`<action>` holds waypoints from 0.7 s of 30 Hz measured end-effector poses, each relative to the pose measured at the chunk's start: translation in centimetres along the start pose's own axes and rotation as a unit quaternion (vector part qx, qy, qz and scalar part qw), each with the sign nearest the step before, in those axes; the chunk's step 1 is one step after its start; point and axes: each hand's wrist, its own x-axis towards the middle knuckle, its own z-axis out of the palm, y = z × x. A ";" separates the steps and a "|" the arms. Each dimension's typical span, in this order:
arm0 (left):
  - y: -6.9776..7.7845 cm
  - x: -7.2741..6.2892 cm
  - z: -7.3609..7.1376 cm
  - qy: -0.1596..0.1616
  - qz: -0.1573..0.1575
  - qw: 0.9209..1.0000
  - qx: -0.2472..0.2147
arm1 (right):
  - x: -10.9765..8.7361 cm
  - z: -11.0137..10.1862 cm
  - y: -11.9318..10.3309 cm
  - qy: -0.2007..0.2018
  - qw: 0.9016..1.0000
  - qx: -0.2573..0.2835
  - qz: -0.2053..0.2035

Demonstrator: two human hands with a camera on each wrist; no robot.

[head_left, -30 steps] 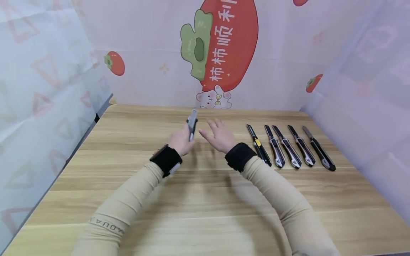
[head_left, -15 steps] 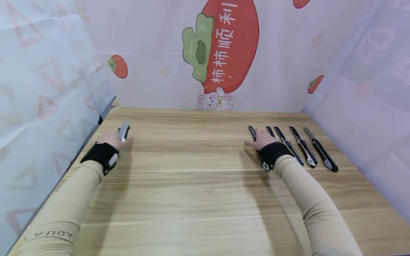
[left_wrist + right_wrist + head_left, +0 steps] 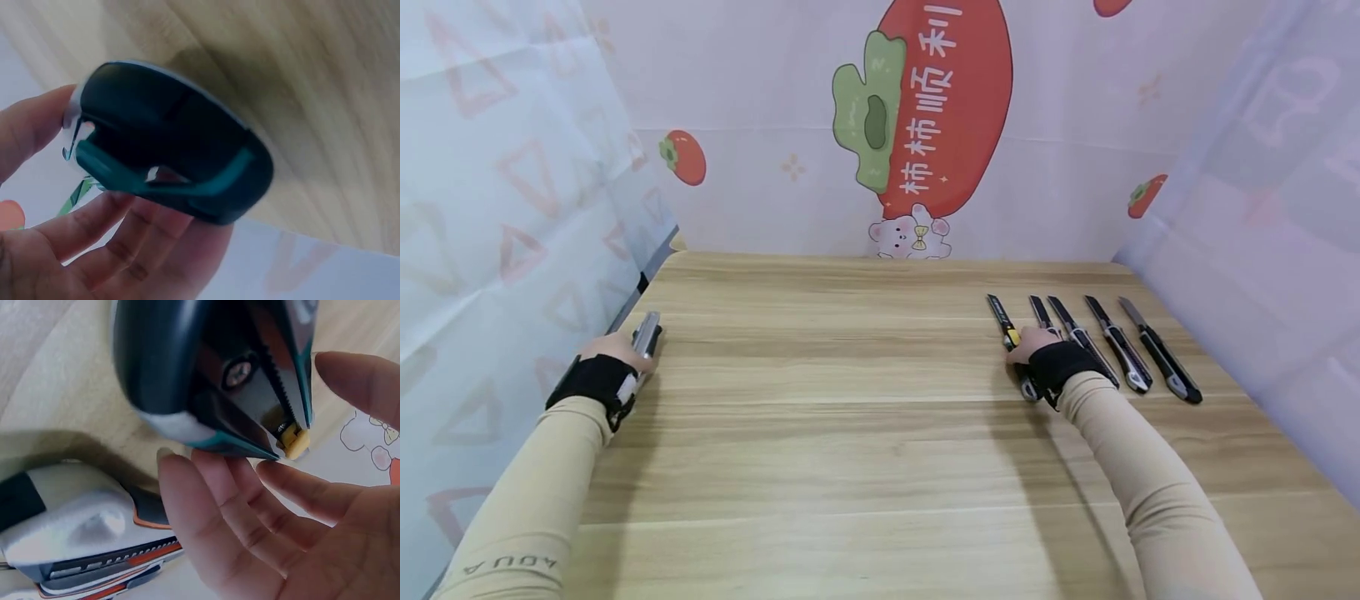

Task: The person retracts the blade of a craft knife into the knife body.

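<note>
My left hand (image 3: 612,347) grips a grey-and-black utility knife (image 3: 647,334) at the table's left edge. In the left wrist view its dark rounded end (image 3: 169,119) sits between the thumb and the curled fingers (image 3: 128,240). Over on the right, my right hand (image 3: 1034,340) holds a dark utility knife with a yellow slider (image 3: 1000,312) that lies in a row. The right wrist view has its handle (image 3: 162,362) between thumb and fingers (image 3: 206,519), with the yellow piece (image 3: 295,442) at the fingertips. My hand hides the middle of this knife in the head view.
Several more utility knives lie side by side to the right: a grey-and-black one (image 3: 1078,333), another (image 3: 1122,348) and a black-handled one (image 3: 1163,357). The wooden table (image 3: 835,400) meets a printed cloth backdrop (image 3: 760,200) behind. Cloth walls (image 3: 535,275) stand at both sides.
My left hand has carried its knife from the middle of the table to the left edge. The right hand has moved right and down onto the yellow-slider knife, its fingers drawing in.
</note>
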 end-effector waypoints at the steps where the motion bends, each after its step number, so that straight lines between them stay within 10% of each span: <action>1: 0.1 0.1 0.1 0.002 0.000 1.000 0.003 | 0.1 0.0 0.1 -0.002 1.000 0.002 0.003; 15: 0.8 0.9 1.4 0.021 -0.003 1.000 0.021 | 0.0 0.1 0.1 0.010 1.000 0.002 0.002; 21: -1.8 3.9 3.3 0.014 -0.014 1.000 0.023 | -0.3 0.0 0.0 0.009 1.000 0.013 0.010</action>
